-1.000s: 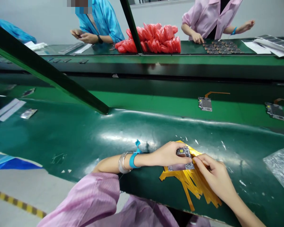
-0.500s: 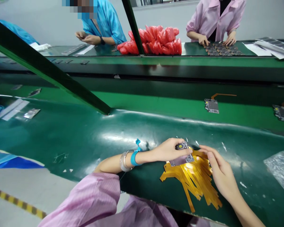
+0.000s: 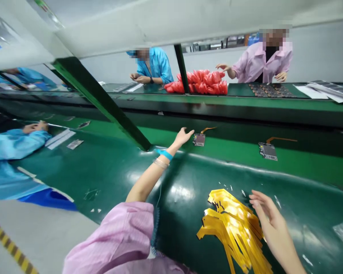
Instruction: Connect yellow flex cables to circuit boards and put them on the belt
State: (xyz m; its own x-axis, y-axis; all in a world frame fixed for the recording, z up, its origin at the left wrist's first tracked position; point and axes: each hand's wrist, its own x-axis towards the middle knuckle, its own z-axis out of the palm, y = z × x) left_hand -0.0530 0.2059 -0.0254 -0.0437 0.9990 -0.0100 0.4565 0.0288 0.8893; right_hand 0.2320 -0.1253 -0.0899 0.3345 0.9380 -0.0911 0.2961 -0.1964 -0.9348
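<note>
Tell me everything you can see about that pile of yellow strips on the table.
The pile of yellow strips lies on the green tabletop, overlapping in a loose, uneven heap. The strips look thin, flat, glossy and film-like, with bright reflections. Some ends at the left are dark-tipped; narrow tails fan toward the bottom of the picture, which cuts some off. The right hand is close beside it; whether they touch is hard to tell.

Left hand (image 3: 182, 138) outstretched, circuit board (image 3: 199, 140) released

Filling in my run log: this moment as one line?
left hand: open, beside circuit board | right hand: open, beside yellow strips
</note>
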